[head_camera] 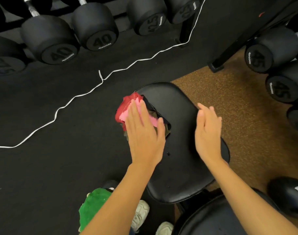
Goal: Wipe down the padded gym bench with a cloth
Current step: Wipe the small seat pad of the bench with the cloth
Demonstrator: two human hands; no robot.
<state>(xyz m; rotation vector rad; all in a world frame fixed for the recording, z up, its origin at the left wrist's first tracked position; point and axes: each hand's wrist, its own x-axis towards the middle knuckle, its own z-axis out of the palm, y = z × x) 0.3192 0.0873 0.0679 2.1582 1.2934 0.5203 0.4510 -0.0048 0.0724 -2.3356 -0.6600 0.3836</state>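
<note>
The black padded bench seat (178, 167) runs from the centre toward the bottom of the head view. A bundled cloth (128, 106) of red, pink, olive and black pieces lies on the pad's far left edge. My left hand (143, 134) presses flat on the cloth with straight fingers. My right hand (207, 133) rests with straight fingers at the pad's right edge, holding nothing. A few dark droplets (168, 153) sit on the pad between my hands.
Black dumbbells (60, 46) marked 40 and 42.5 line a rack at the top; more dumbbells (270, 51) marked 45 sit at right. A white cord (100, 77) snakes across the black floor. A green object (95, 206) and white shoes (141, 212) sit below. A second pad (218, 219) lies at the bottom right.
</note>
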